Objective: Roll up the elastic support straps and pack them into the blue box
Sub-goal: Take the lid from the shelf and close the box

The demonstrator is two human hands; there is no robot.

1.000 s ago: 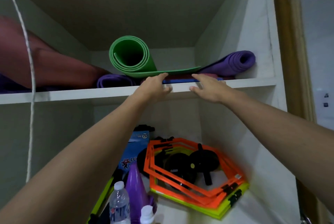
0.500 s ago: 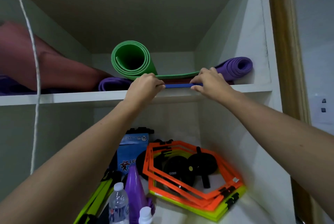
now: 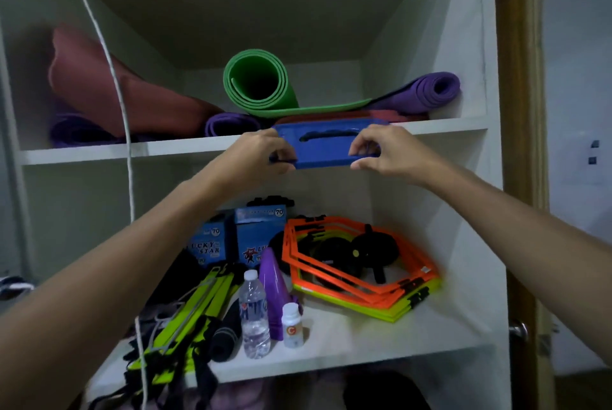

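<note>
Blue box (image 3: 326, 144) is half off the upper shelf (image 3: 99, 153), its back edge tucked under the loose flap of the green mat (image 3: 261, 85) and the stack of mats behind. My left hand (image 3: 261, 156) pinches its left end, thumb under, fingers (image 3: 281, 158) curled round the edge. My right hand (image 3: 381, 153) grasps the right end the same way. Both grips are at the corners only, so hold is thin.

Risks, as I judge them:
- Green mat rests on the box's rear. Pulling fast could drag the mat forward and roll it off the shelf onto the bottles below.
- Purple mat (image 3: 427, 91) leans on the same pile and might slide too.
- Box tilts front-down; if the lid is unlatched it could open. Latch state not visible.
- White cord (image 3: 112, 78) hangs close by my left forearm and could snag.

Pose: both arms reach up and forward, elbows low, wrists about level with the shelf edge, hands well apart with the box handle slot between them.

Straps: dark and lime strap-like gear (image 3: 185, 317) lies on the lower shelf (image 3: 364, 340), left side. Cannot tell which are the elastic supports.
</note>
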